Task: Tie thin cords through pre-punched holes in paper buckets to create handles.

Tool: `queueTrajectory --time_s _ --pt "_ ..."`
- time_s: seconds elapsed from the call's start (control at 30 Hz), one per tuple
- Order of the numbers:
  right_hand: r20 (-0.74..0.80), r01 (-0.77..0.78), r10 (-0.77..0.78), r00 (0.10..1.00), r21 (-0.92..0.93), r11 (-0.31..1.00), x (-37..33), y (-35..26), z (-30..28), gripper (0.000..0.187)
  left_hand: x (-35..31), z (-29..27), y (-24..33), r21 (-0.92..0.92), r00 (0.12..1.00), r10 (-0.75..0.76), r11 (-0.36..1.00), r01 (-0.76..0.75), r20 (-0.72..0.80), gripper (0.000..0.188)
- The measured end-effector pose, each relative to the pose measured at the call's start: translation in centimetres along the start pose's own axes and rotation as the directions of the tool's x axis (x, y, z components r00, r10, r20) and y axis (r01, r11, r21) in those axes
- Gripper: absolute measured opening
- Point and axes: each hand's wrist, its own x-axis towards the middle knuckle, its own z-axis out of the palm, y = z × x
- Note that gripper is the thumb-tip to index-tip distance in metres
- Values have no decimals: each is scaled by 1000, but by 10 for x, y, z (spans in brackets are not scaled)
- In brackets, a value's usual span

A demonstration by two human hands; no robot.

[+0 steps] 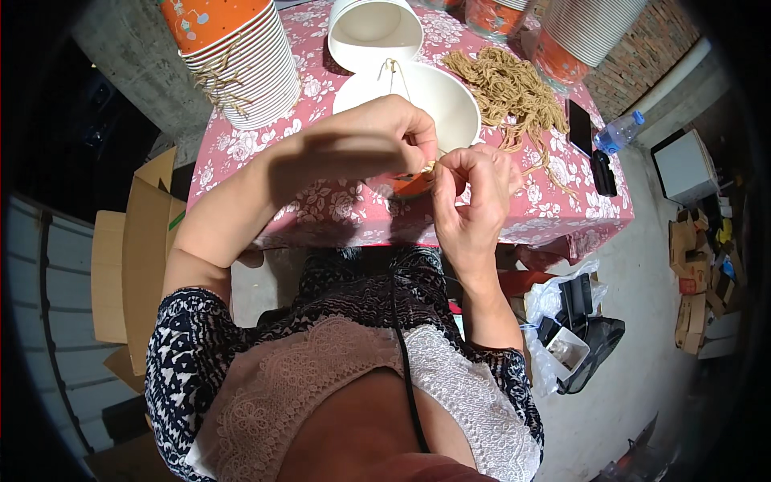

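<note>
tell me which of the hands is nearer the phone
Right. The right hand is left of the phone and a bit closer to the person; the left hand is farther left.

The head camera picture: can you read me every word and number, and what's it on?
None are clear enough to read.
Water bottle: label too small and blurred.
Stacked buckets: drawings show, but no readable words.
Phone: dark screen, no text showing.
</note>
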Motion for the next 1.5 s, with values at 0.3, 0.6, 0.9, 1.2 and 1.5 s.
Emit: queueTrajectory --time_s 0.3,0.6,0.9,1.2,1.5 --pt "42 60 -60 997 9 998 -2 5 -5 16 4 -1 -3 -69 999 -34 997 34 2 15" --pt "42 52 -52 998 -13 999 -1 4 -1 16 0 1 1 -38 999 -24 999 23 -37 16" --pt "-5 55 -55 998 31 998 0 9 -1 17 6 14 -15 2 978 181 983 -182 -99 15" --pt "4 1 -2 1000 68 998 0 14 -13 16 0 24 -15 628 891 432 735 -257 -141 24" --pt "41 -82 79 996 101 991 -5 25 -22 13 5 33 -38 788 689 708 509 -345 -156 15"
